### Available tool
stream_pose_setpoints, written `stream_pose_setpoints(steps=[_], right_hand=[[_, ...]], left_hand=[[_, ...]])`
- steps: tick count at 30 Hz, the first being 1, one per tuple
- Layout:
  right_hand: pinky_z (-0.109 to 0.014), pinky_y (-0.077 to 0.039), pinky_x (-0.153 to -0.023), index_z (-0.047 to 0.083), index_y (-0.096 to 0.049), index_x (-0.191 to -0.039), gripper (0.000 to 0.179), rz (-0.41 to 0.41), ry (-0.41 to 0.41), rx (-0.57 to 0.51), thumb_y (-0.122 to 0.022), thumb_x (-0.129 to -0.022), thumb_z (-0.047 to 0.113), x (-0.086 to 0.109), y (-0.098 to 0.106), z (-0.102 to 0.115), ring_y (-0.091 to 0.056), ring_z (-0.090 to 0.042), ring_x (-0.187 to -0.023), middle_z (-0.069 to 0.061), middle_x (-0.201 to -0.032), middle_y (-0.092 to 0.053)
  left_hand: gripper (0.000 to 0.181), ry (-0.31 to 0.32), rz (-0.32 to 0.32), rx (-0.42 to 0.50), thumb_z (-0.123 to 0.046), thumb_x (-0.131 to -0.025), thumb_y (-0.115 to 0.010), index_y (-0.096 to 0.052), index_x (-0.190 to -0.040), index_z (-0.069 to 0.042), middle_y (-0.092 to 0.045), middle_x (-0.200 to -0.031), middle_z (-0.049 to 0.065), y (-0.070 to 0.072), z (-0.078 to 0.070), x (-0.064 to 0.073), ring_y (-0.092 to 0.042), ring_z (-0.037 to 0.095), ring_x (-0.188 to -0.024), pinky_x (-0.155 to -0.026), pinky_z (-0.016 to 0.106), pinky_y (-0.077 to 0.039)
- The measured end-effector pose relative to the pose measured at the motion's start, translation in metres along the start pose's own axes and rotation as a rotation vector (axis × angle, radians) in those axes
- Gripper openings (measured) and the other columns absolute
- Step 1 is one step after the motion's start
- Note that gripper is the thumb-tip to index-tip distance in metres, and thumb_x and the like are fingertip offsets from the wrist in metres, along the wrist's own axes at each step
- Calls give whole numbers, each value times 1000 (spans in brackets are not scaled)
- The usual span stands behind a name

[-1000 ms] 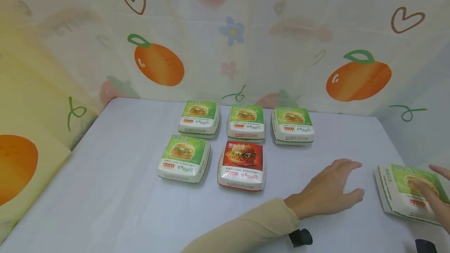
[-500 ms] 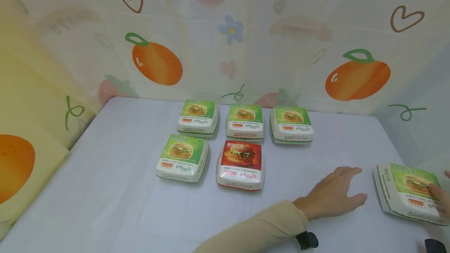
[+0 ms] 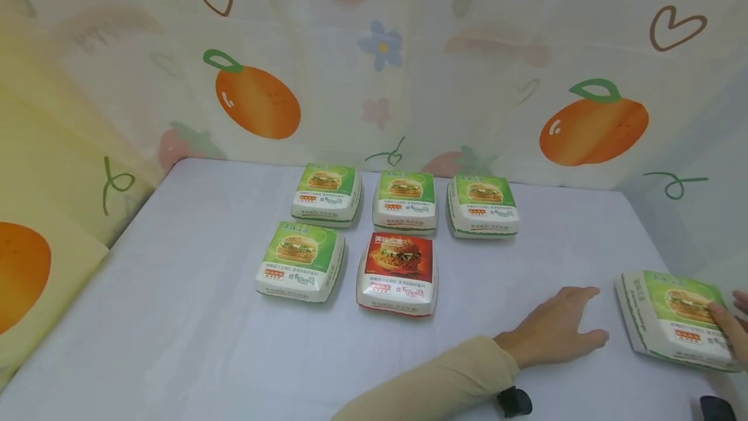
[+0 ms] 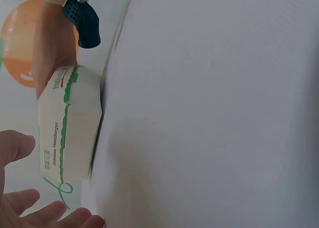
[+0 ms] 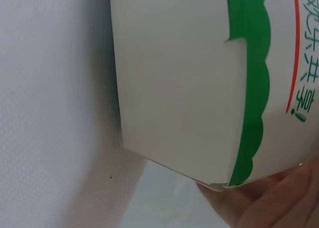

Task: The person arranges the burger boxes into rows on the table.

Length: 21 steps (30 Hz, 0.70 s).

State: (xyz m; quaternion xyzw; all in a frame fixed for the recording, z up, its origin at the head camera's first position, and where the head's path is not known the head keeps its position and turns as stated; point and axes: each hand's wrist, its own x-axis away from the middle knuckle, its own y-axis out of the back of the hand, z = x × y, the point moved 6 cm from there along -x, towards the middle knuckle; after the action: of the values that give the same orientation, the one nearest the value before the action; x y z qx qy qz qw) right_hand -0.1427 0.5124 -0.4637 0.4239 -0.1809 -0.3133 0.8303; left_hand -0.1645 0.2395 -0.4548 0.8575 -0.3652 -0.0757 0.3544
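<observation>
On the far right of the head view lies a green-and-white burger box [image 3: 678, 317]. My right hand [image 3: 732, 333] holds it from the right, thumb on the lid and fingers behind its right side. The right wrist view shows the box's plain lower wall [image 5: 174, 78] close up, with fingers [image 5: 279, 203] along the far side. My left hand [image 3: 555, 330] hovers to the left of this box, its fingers relaxed and thumb spread, touching nothing. In the left wrist view its thumb and fingertips [image 4: 45, 215] stand apart from the box.
Toward the back of the white-covered table [image 3: 175, 317], three green burger boxes stand in a row, one of them in the middle [image 3: 404, 203]. In front are another green box [image 3: 300, 262] and a red one [image 3: 397, 275]. A patterned cloth [image 3: 467, 83] hangs behind.
My right hand's fingers have gone down behind the box's right side, and its thumb has shifted right on the lid. The left hand has moved slightly right and nearer. The view has shifted a little.
</observation>
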Motion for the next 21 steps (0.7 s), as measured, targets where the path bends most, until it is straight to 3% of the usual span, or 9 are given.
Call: stream_pose_setpoints(steps=[4,8,14,16,18,20,21], right_hand=[[-59,-27,-118,4,-12,-158,61,34,41,20,-26,-109,36,2,-3,-1,-23,-49,-145,-30,-160,-18],[-60,-29,-116,5,-11,-158,63,84,25,52,-26,-108,40,0,-4,-5,-23,-49,-146,-30,-160,-18],[-64,-32,-111,-1,-17,-155,67,152,61,19,-32,-107,43,-1,-9,-6,-24,-53,-143,-31,-159,-19],[-54,-46,-102,-2,-20,-154,67,166,63,13,-35,-106,43,1,-11,-3,-31,-55,-138,-31,-159,-21],[-35,-56,-84,-3,-23,-153,67,176,56,1,-36,-106,42,3,-13,0,-38,-57,-131,-31,-158,-23],[-26,-53,-67,-3,-23,-153,66,192,37,-1,-36,-106,41,8,-14,5,-41,-58,-127,-31,-158,-23],[-20,-48,-59,-3,-24,-153,68,189,51,1,-36,-105,43,8,-14,5,-53,-48,-120,-31,-158,-24]], left_hand=[[63,6,28,-19,-46,-100,-52,-27,-156,-30,-34,-156,-18,-6,-2,-5,-34,-5,-141,-110,12,-34],[64,15,56,-44,-47,-100,-52,-28,-156,-29,-34,-156,-19,-11,-2,-8,-33,-7,-141,-111,11,-32],[65,-5,86,-71,-47,-100,-52,-24,-157,-30,-34,-156,-20,-17,-5,-10,-31,-8,-142,-111,9,-30],[66,-24,92,-82,-47,-100,-52,-24,-157,-28,-34,-157,-17,-18,-6,-9,-31,-7,-142,-111,9,-29],[66,-42,89,-88,-46,-100,-52,-26,-157,-25,-35,-157,-15,-18,-7,-8,-32,-6,-142,-111,9,-30],[65,-40,82,-84,-45,-100,-53,-28,-156,-24,-37,-156,-15,-17,-7,-6,-34,-6,-141,-110,8,-31],[64,-37,77,-79,-45,-100,-53,-29,-156,-24,-38,-155,-14,-16,-7,-5,-35,-5,-140,-109,8,-32]])
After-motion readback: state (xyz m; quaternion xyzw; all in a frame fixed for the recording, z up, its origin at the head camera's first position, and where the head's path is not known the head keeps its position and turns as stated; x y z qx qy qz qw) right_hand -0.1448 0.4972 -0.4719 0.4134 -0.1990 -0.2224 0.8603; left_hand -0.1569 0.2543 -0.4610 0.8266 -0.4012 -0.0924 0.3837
